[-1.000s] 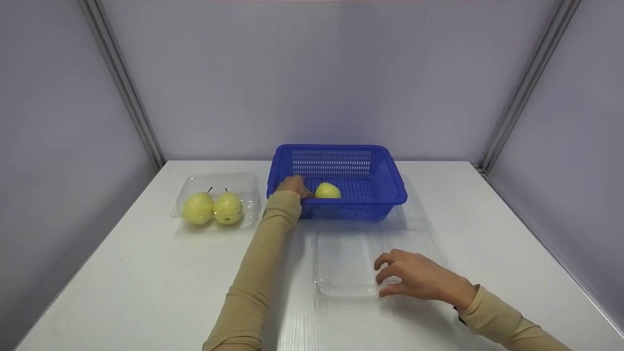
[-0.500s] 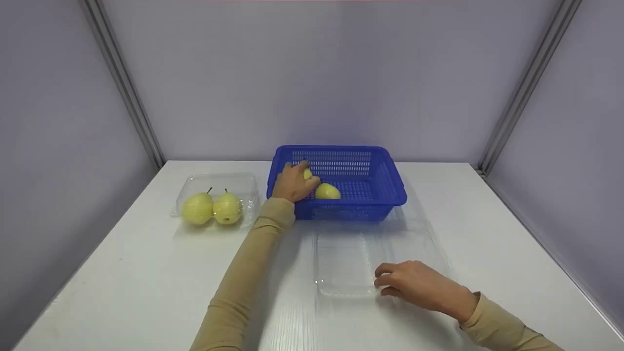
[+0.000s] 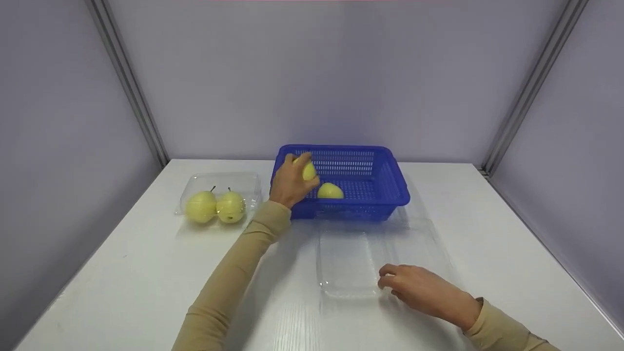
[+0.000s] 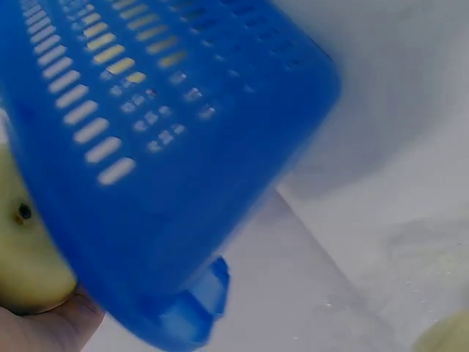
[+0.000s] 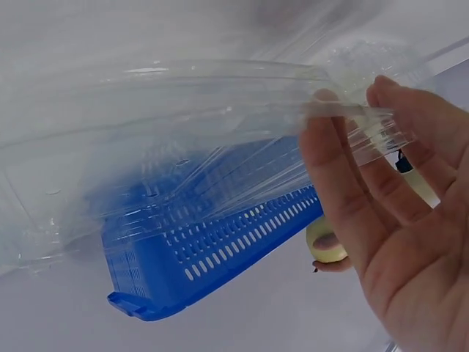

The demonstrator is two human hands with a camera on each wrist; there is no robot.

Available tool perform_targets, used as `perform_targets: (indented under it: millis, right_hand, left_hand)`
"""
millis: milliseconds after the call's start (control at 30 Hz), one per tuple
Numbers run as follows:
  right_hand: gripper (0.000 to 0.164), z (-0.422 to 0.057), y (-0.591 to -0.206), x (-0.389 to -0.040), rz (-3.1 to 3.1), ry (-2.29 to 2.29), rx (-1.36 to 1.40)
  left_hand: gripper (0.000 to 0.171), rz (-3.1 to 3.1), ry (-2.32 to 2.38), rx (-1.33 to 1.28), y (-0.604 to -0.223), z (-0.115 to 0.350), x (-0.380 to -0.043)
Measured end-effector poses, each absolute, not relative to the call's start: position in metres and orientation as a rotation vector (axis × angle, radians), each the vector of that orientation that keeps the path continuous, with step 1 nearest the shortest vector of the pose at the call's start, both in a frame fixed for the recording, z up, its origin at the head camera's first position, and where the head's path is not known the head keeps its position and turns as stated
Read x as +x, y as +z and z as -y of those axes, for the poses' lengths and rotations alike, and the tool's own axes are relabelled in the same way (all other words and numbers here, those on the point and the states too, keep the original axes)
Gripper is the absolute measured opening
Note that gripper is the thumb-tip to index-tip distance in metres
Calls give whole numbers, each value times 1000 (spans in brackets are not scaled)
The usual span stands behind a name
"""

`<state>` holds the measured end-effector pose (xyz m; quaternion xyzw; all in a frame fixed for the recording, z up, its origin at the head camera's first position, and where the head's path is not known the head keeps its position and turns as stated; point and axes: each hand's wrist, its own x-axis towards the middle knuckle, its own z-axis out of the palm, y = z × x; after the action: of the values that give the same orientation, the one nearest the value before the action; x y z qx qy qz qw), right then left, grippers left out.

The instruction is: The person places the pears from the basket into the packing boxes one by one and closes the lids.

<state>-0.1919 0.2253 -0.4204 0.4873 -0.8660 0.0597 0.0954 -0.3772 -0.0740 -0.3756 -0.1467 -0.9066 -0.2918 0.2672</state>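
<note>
My left hand (image 3: 291, 184) grips a yellow-green pear (image 3: 309, 170) over the left end of the blue plastic basket (image 3: 375, 202). In the left wrist view the held pear (image 4: 29, 242) shows beside the basket's rim, with its dark end facing the camera. Another pear (image 3: 330, 191) lies inside the basket, behind its front wall. In front of the basket lies an opened clear plastic clamshell box (image 3: 348, 265). My right hand (image 3: 424, 292) pinches its near edge; the right wrist view shows the clear plastic between thumb and fingers (image 5: 330, 161).
Left of the basket stands another clear clamshell box (image 3: 225, 180) holding two pears (image 3: 201, 207) with their stems up. The white table (image 3: 146, 292) is bounded by grey panels (image 3: 312, 73) at the back and both sides.
My left hand has risen out of the basket's left end with a pear in its grasp. My right hand has drawn its fingers together at the clamshell box's edge.
</note>
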Motion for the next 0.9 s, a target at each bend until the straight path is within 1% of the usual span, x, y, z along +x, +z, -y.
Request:
perform_targets:
  millis: [133,200,467,900]
  right_hand:
    - [30,-224,-421,-190,2562,147,1427]
    - [31,-224,-422,-188,2555,125,1428]
    - [46,-225,-424,-187,2577,117,1430]
    - [45,-228,-424,-189,2535,70,1453]
  left_hand:
    - [67,2424,-855,-508,-371,67,-363]
    - [66,2401,-888,-549,-370,63,-355]
    - [60,2352,-933,-633,-372,53,-323]
    - [63,2505,-862,-894,-404,41,-275]
